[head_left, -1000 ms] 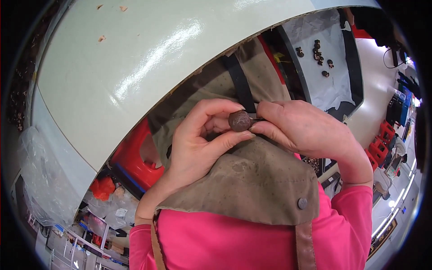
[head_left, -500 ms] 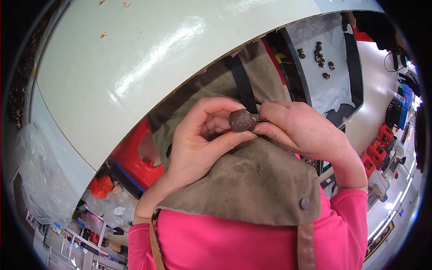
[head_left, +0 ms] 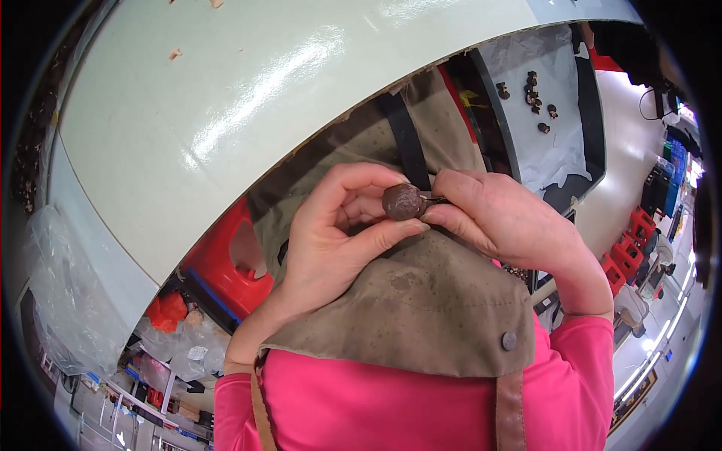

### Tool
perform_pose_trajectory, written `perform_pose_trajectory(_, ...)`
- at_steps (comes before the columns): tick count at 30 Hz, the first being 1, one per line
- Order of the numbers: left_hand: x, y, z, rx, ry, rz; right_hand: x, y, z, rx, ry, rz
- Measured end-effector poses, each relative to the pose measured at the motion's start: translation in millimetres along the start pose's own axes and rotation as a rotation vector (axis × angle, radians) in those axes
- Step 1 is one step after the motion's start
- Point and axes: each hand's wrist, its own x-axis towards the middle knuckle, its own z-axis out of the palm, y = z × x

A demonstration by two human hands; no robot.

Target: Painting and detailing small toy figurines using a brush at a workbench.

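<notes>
My left hand (head_left: pixel 335 233) pinches a small round brown nut-like ball (head_left: pixel 403 201) between thumb and fingers, held above my khaki apron (head_left: pixel 421 308). My right hand (head_left: pixel 511 225) is closed on a thin dark metal tool (head_left: pixel 435 201) whose tip touches the ball's right side. Both hands meet just under the edge of the pale green table (head_left: pixel 226 113). Most of the tool is hidden in my fist.
A white sheet (head_left: pixel 549 135) at the upper right carries several small brown balls (head_left: pixel 534 94). A red stool (head_left: pixel 233 259) stands under the table at left. Clear plastic bags (head_left: pixel 68 301) and red crates (head_left: pixel 639 240) lie on the floor around.
The ball and both hands have stayed nearly in place; my fingers have shifted slightly around the ball.
</notes>
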Motion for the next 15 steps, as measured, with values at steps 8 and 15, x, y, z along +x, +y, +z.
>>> perform_pose_trajectory(8,1.7,-4.0,-0.8,0.020,-0.012,0.026,2.1,5.0,0.4,0.063,-0.065,0.026)
perform_pose_trajectory(15,1.3,-9.4,-1.3,0.057,-0.022,0.096,3.4,6.5,-0.5,0.108,-0.099,0.014)
